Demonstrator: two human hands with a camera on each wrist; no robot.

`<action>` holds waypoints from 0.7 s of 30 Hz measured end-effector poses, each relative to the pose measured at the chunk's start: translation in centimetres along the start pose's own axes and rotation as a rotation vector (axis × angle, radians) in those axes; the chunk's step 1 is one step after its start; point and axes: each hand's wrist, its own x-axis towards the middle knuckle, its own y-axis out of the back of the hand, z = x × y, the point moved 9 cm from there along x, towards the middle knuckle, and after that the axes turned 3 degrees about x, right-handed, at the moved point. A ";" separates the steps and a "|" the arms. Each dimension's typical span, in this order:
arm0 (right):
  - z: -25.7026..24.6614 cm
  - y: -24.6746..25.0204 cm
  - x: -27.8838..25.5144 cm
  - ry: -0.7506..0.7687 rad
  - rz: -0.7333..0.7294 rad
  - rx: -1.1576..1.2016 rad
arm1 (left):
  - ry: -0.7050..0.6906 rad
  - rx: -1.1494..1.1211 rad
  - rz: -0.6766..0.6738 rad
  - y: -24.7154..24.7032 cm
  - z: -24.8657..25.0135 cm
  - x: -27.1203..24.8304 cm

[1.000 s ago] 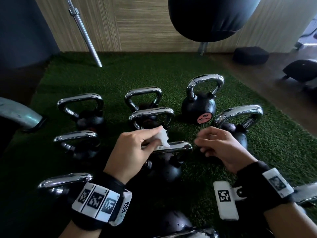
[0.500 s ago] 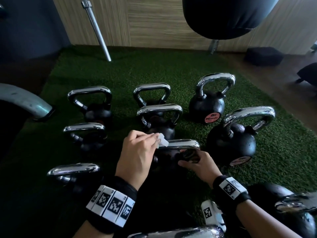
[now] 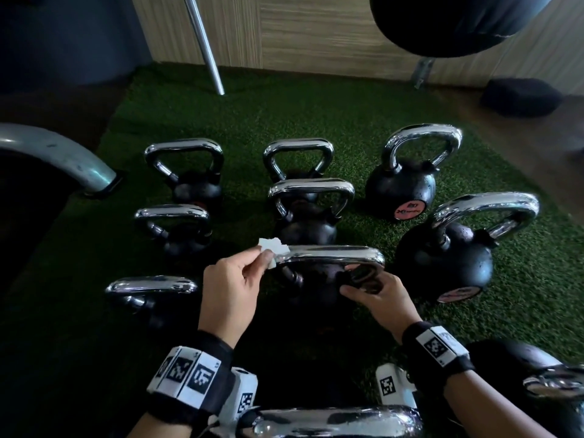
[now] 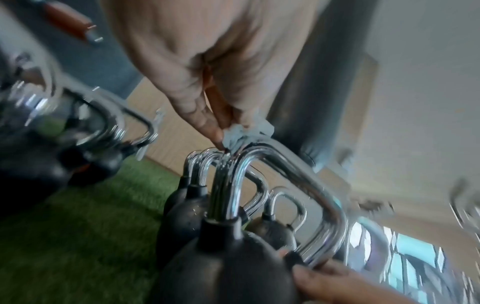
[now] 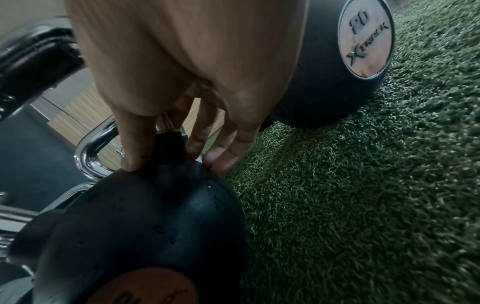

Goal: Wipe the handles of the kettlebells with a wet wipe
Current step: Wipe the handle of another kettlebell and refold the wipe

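Several black kettlebells with chrome handles stand on green turf (image 3: 316, 115). My left hand (image 3: 264, 259) pinches a small white wet wipe (image 3: 273, 248) between thumb and forefinger and holds it against the left end of the middle kettlebell's handle (image 3: 331, 254). The left wrist view shows the crumpled wipe (image 4: 246, 131) pressed on the bend of that handle (image 4: 298, 164). My right hand (image 3: 360, 282) grips the right foot of the same handle. In the right wrist view its thumb and fingers (image 5: 221, 160) straddle the black stem on the ball (image 5: 145, 216).
Other kettlebells crowd close on every side, a large one (image 3: 448, 257) just to the right and one marked 20 (image 5: 324, 72) beside my right hand. A steel bar (image 3: 205, 49) leans at the back. A punch bag (image 3: 458, 20) hangs above, and a curved pipe (image 3: 63, 159) lies at the left.
My right hand dropped from mid-air onto the right foot of the middle kettlebell's handle. The left hand slid the wipe left along the handle to its left end.
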 end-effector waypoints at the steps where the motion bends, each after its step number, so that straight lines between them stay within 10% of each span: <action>1: 0.0 0.0 0.0 0.005 -0.005 0.002 | 0.037 -0.031 -0.019 -0.4 -0.9 -0.3; 7: -0.4 0.0 0.0 0.021 -0.025 -0.032 | 0.341 -0.159 -0.276 -4.4 -7.2 -1.4; 15: -0.6 -0.1 0.0 0.004 -0.037 0.047 | 0.310 -0.100 -0.548 -6.2 -5.9 -2.7; 21: -0.3 0.4 -0.4 -0.027 -0.006 0.021 | 0.229 -0.088 -0.410 -5.5 -5.4 -1.8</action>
